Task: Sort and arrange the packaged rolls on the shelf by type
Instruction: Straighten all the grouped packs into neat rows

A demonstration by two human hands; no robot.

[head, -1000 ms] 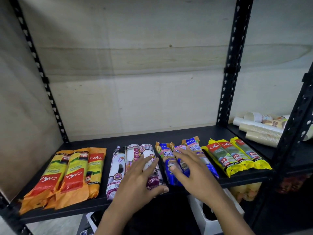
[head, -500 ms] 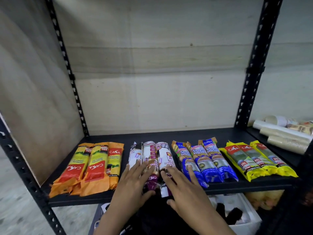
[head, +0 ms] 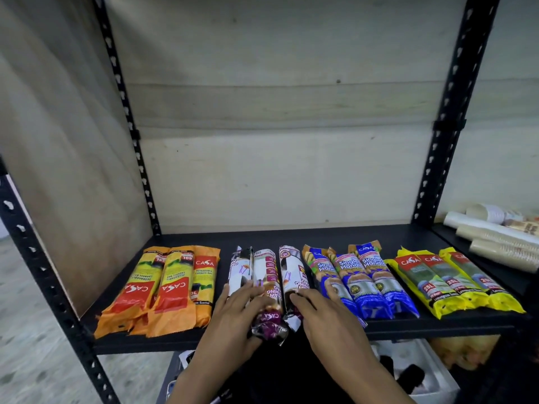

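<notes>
Four groups of packaged rolls lie side by side on the black shelf point(head: 291, 237): orange rolls point(head: 163, 287) at the left, then white and purple rolls point(head: 264, 269), blue rolls point(head: 355, 281) and yellow rolls point(head: 452, 281) at the right. My left hand point(head: 233, 316) curls over the near ends of the left and middle white and purple rolls. My right hand point(head: 326, 319) rests with fingers stretched out against the near end of the right white and purple roll. The hands hide those near ends in part.
Black perforated uprights point(head: 443, 135) frame the bay, with wooden panels behind and at the left. Stacked paper cups point(head: 495, 240) lie on the neighbouring shelf to the right. A white bin point(head: 437, 374) stands below the shelf.
My right hand has left the blue rolls and moved left onto the right white and purple roll. My left hand has stayed on the white and purple rolls. The view has shifted.
</notes>
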